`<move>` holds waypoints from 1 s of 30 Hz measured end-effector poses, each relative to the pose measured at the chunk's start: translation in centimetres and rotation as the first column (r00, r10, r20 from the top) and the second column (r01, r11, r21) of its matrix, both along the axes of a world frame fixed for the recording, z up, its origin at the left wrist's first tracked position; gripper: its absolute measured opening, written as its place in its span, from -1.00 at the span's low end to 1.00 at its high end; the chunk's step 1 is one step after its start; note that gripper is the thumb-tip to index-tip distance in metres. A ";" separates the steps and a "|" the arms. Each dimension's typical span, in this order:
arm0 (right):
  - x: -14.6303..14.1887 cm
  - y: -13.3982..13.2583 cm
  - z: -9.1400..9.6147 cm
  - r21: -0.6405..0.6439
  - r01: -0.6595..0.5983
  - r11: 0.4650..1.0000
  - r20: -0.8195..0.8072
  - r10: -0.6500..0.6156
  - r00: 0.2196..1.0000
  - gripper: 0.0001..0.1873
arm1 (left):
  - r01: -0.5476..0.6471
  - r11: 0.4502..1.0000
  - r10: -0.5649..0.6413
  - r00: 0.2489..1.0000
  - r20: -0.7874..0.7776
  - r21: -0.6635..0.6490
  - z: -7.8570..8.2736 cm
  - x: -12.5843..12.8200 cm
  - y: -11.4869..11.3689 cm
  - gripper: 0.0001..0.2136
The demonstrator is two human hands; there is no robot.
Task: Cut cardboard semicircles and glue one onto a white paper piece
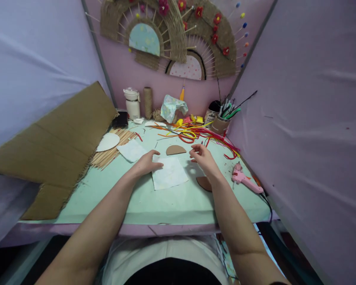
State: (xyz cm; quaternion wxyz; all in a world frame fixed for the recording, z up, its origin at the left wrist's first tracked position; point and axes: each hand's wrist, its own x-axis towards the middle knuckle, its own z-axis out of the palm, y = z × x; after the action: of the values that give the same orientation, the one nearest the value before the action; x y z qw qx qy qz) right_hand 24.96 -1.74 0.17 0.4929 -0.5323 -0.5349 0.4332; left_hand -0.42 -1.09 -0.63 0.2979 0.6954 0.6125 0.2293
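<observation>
A pale square of cloth or paper point(170, 174) lies flat on the table in front of me. My left hand point(146, 163) rests at its upper left corner, thumb and forefinger apart. Above the table, right of that square, my right hand point(202, 157) hovers with loosely bent fingers and nothing visible in them. Between the hands, a little farther back, sits a cardboard half-circle point(176, 149). Another brown half-circle point(204, 183) is partly hidden by my right wrist.
A large cardboard sheet point(62, 138) leans at left, beside wooden sticks point(106, 156), a white oval point(108, 141) and another pale piece point(132, 150). Red-handled scissors point(187, 137) lie among coloured pipe cleaners point(207, 132). At right is a pink glue gun point(245, 180). Jars and twine line the back.
</observation>
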 end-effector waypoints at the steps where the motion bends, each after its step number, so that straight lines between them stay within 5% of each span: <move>1: 0.5 -0.4 0.0 0.024 0.012 1.000 0.022 -0.013 1.000 -0.66 | 0.010 1.000 -0.009 1.000 -0.025 0.007 -0.2 0.0 0.1 -0.47; 7: 5.7 -5.5 -0.5 0.118 0.021 0.993 0.397 -0.066 0.915 -0.68 | 0.022 1.000 -0.021 0.997 -0.071 0.022 -0.4 0.0 0.2 -0.42; 13: 8.5 -8.5 -0.9 -0.144 -0.016 0.990 0.807 0.126 0.577 -0.49 | 0.036 0.999 -0.034 0.993 -0.117 0.019 -0.1 0.3 0.0 -0.44; 17: 8.6 -8.1 -1.2 -0.067 0.071 0.995 0.899 0.030 0.436 -0.66 | 0.050 0.999 -0.048 0.991 -0.126 0.016 -0.2 0.3 0.0 -0.45; 20: 8.4 -7.8 -0.8 0.066 0.018 0.998 0.880 -0.066 0.470 -0.88 | 0.060 0.998 -0.057 0.992 -0.109 0.026 -0.4 0.1 0.2 -0.45; 23: 6.9 -7.1 0.5 0.124 -0.121 0.985 0.769 -0.019 0.639 -0.91 | 0.061 0.997 -0.057 0.995 -0.084 0.041 -0.7 0.0 0.4 -0.47; 26: 3.9 -5.5 2.1 0.091 -0.316 0.944 0.623 0.194 0.758 -0.86 | 0.049 0.998 -0.047 0.998 -0.045 0.037 -0.8 -0.2 0.5 -0.49; 30: -0.2 -1.7 2.9 -0.049 -0.588 0.807 0.502 0.529 0.684 -0.81 | 0.036 0.999 -0.036 0.999 -0.002 0.027 -0.9 -0.3 0.5 -0.53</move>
State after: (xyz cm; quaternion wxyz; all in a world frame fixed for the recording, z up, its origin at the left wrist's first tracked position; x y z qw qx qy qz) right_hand 24.74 -3.47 3.12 0.2140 -0.4061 -0.8029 0.3804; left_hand -0.69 -0.55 -1.57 0.2921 0.7105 0.5969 0.2315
